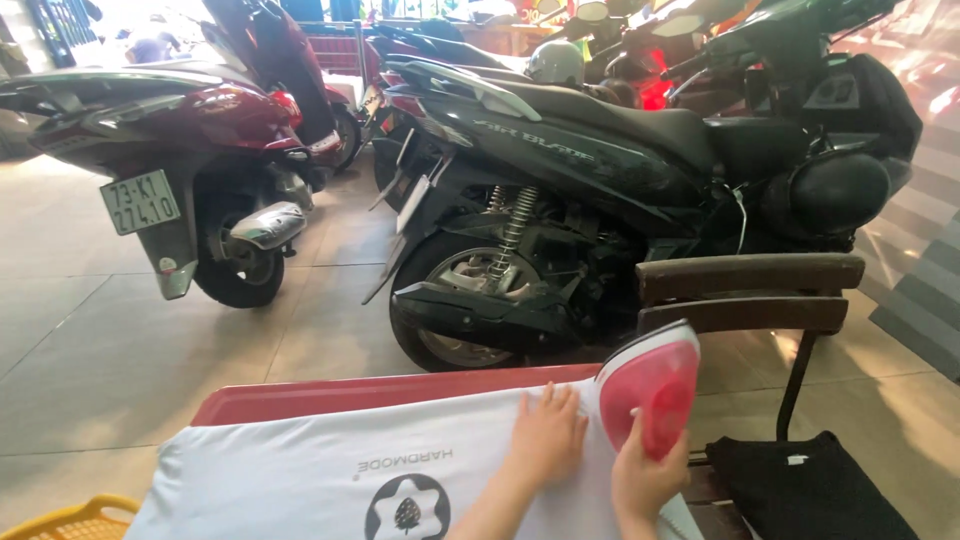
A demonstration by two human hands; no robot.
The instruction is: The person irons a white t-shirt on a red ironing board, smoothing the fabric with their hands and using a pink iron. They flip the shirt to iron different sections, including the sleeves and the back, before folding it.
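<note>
The red iron stands tipped up on its heel at the right end of the bench, its smooth red underside facing the viewer and its point up near the wooden chair back. The right hand is closed around the iron's lower end, the thumb lying across the red face; the handle itself is hidden behind the body of the iron, so how the other fingers wrap it cannot be seen. Just left of it, the left hand lies open and flat, fingers spread, pressing on the white shirt. The shirt is spread over the bench, and its dark round emblem and lettering are seen upside down; the picture's bottom edge cuts off its lower part and both forearms. Only a red strip of the bench shows beyond the cloth.

To the right, a black garment lies folded, partly cut off at the bottom. The dark wooden chair stands just behind the iron, its seat hidden. At the bottom left corner a yellow basket pokes in, only its rim showing. Beyond the bench, on the tiled floor, a black scooter is parked side-on, and a dark red scooter stands further left; more bikes behind are too crowded to make out.
</note>
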